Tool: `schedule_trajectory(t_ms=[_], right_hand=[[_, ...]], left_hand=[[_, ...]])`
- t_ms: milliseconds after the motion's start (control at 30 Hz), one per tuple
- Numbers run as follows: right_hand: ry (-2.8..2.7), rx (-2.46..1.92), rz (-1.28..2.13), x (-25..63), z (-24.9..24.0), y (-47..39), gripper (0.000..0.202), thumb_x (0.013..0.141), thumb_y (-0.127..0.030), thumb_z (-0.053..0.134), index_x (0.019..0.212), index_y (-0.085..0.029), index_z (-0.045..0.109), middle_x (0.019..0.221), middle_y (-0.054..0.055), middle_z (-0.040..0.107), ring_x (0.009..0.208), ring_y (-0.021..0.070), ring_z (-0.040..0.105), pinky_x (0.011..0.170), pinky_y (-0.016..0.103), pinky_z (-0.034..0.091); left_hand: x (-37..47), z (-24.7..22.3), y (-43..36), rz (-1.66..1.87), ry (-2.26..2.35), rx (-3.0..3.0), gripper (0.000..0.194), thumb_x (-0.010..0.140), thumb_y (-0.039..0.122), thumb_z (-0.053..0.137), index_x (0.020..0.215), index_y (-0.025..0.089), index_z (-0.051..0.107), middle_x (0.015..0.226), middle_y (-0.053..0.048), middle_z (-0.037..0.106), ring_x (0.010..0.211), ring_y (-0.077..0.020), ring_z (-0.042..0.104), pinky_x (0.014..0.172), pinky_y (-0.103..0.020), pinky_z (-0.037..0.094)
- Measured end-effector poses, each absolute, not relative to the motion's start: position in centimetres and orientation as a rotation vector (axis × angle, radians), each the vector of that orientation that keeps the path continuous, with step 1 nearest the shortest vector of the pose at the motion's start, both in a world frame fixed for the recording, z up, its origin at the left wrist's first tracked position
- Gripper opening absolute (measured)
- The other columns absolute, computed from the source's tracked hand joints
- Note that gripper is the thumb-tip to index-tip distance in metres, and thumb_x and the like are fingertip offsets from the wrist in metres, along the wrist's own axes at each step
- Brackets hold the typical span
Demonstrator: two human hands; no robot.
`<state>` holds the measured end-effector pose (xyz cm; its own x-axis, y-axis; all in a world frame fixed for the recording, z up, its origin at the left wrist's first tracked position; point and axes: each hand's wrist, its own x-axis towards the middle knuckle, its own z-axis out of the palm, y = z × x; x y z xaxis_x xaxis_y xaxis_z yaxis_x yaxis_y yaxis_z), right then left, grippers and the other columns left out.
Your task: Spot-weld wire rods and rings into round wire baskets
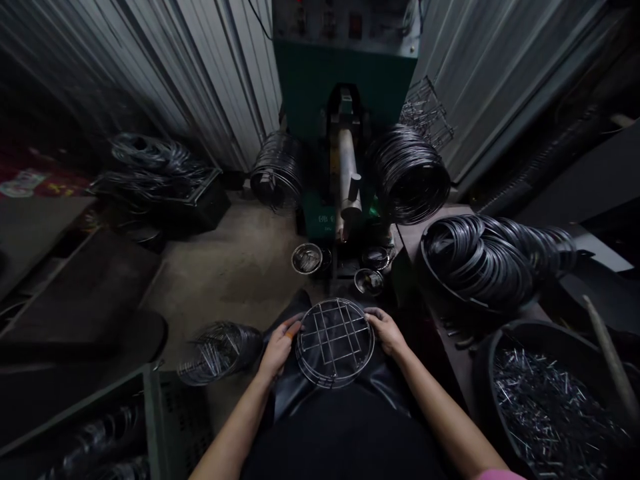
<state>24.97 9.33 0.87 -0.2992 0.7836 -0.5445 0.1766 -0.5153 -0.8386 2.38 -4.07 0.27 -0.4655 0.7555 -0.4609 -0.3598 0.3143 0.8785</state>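
Above my lap I hold a round wire rack (336, 340), made of stacked rings with crossing wires over the top. My left hand (280, 343) grips its left rim, and something orange wraps one finger. On the opposite rim my right hand (387, 331) is closed, thumb on top. Ahead of the rack stand small metal bowls, one with short wire pieces (307, 259) and another with small parts (369, 282). Beyond them is a green machine (345, 73) with a thick metal arm (349, 167) pointing toward me.
Wire-ring bundles hang at the machine's left (277, 170) and right (410, 173). More rings fill a basin (425, 267) on the right, above a black tub (483, 373) of short wires. A ring stack (220, 353) and a green crate (153, 413) stand at left.
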Motion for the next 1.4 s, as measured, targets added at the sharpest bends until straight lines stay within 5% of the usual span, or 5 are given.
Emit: schedule_trajectory(t_ms=[233,733,933,1133,1400], right_hand=[[-1.638,-1.309,1.589,26.2,-0.2,9.1,0.035,0.073,-0.041,0.06,0.1,-0.021,0.069,0.104,0.006,0.069,0.103,0.0244,0.06,0.093,0.038,0.044],[-1.925,-1.322,1.414,26.2,-0.8,9.0,0.03,0.08,-0.025,0.05,0.104,-0.023,0.068,0.109,0.005,0.068,0.106,0.0229,0.06,0.097,0.04,0.043],[-2.107,-1.235,1.658,27.2,1.2,10.9,0.037,0.075,-0.019,0.058,0.111,-0.022,0.066,0.115,0.003,0.066,0.112,0.0242,0.057,0.102,0.04,0.038],[-2.208,-1.138,1.912,28.2,3.0,11.2,0.085,0.051,-0.02,0.08,0.13,-0.024,0.05,0.123,0.002,0.061,0.116,0.0273,0.053,0.103,0.041,0.036],[-2.118,-1.156,1.829,28.4,0.6,8.6,0.092,0.055,-0.024,0.079,0.137,-0.026,0.039,0.131,0.003,0.054,0.123,0.0246,0.047,0.106,0.039,0.031]], left_hand=[[1.4,0.4,-4.4,1.272,1.502,0.413,0.061,0.063,0.048,0.071,0.113,0.015,0.062,0.1,-0.009,0.071,0.103,-0.0272,0.062,0.099,-0.04,0.039],[0.3,-1.3,-4.7,0.986,1.875,1.137,0.039,0.076,0.04,0.054,0.11,0.024,0.066,0.089,-0.006,0.064,0.089,-0.0239,0.06,0.092,-0.038,0.044],[-3.0,-0.5,-5.4,0.571,1.616,1.472,0.061,0.071,0.044,0.059,0.129,0.025,0.051,0.129,-0.011,0.05,0.12,-0.0302,0.044,0.103,-0.04,0.032],[-1.3,-0.1,-6.5,0.33,1.766,1.573,0.118,0.047,0.06,0.075,0.144,0.023,0.017,0.15,-0.019,0.018,0.135,-0.0431,0.014,0.104,-0.058,0.016],[1.3,-1.5,-7.2,0.318,1.932,1.544,0.124,0.046,0.06,0.074,0.145,0.019,0.012,0.15,-0.023,0.014,0.137,-0.0432,0.009,0.103,-0.058,0.016]])
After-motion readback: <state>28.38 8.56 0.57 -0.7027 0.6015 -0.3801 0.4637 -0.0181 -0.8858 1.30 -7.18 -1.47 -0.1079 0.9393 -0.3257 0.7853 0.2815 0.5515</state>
